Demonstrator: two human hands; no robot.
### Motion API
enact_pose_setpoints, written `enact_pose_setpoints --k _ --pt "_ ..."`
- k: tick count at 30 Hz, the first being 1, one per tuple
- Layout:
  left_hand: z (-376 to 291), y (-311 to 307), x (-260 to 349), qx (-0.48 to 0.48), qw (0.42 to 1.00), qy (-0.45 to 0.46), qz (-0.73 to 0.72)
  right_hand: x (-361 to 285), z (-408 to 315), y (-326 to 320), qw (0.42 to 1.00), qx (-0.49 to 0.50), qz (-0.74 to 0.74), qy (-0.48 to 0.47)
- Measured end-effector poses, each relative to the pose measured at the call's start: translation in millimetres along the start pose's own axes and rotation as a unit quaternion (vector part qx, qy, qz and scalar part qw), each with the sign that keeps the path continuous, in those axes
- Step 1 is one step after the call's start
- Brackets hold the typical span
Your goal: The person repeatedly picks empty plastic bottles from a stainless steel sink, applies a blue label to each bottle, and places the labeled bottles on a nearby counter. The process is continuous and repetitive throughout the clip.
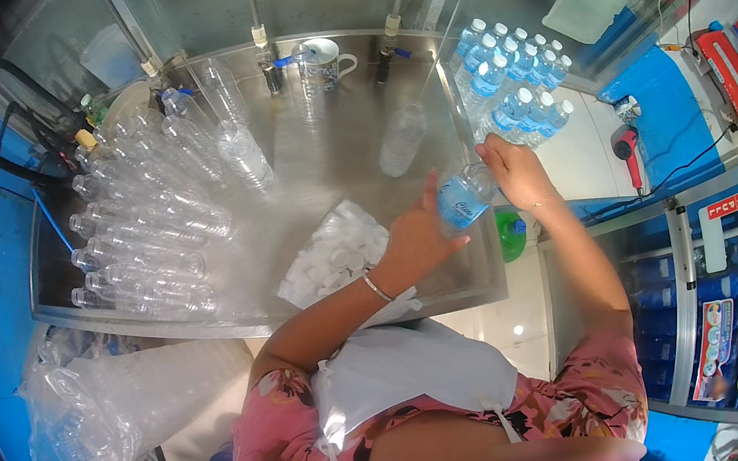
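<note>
Over the right side of a stainless steel worktable (325, 166), a clear plastic bottle (460, 201) with a blue label is tilted between both hands. My left hand (415, 235) cradles the lower part, thumb and fingers spread around it. At the other end my right hand (516, 168) grips the top, hiding the cap area. A plastic bag of white bottle caps (336, 249) lies just left of my left hand. Beyond my right hand, several labelled, white-capped bottles (518, 64) stand in rows.
Uncapped clear bottles (138, 226) lie in a stack at left. Other bottles (243, 152) stand behind, near tap valves (271, 68) and a mug (327, 61). A red heat gun (628, 158) hangs at right, above a glass-door cooler (694, 306). A large plastic bag (118, 396) sits lower left.
</note>
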State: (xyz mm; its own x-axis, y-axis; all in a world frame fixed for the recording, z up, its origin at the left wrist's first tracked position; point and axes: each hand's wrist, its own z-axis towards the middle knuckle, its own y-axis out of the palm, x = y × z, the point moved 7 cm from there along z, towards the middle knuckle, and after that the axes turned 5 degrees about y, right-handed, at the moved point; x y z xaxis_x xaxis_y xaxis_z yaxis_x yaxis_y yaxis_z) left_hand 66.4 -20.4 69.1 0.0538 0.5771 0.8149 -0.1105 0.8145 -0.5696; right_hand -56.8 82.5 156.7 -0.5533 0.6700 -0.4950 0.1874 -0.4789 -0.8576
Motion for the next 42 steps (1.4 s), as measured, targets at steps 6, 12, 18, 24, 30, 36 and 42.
enact_pose_setpoints --k 6,12,18,24,30,36,42 --pt "1.8 -7.1 26.2 0.048 0.982 0.173 -0.053 28.8 10.6 -73.2 0.991 0.133 -0.02 0.001" --pt "-18.2 -12.7 -3.8 -0.057 0.99 0.115 -0.054 71.4 37.2 -173.7 0.888 0.435 -0.148 0.025" --pt "-27.4 -15.7 -11.5 -0.032 0.992 0.123 -0.024 141.4 141.6 -151.3 0.879 0.382 -0.275 0.077" --pt "-35.9 -21.6 -20.9 -0.047 0.996 0.058 -0.04 232.9 230.1 -55.0 0.919 0.162 -0.307 0.189" --pt "-33.4 -22.5 -26.1 -0.045 0.997 0.055 -0.013 246.6 233.3 -33.0 0.948 0.076 -0.234 0.201" --pt "-24.6 -15.1 -29.6 -0.054 0.996 0.057 -0.036 195.0 182.0 -18.8 0.957 -0.069 -0.279 0.038" --pt "-16.4 -7.9 -25.8 -0.082 0.994 0.053 -0.057 167.0 168.2 -15.2 0.985 0.03 -0.164 0.045"
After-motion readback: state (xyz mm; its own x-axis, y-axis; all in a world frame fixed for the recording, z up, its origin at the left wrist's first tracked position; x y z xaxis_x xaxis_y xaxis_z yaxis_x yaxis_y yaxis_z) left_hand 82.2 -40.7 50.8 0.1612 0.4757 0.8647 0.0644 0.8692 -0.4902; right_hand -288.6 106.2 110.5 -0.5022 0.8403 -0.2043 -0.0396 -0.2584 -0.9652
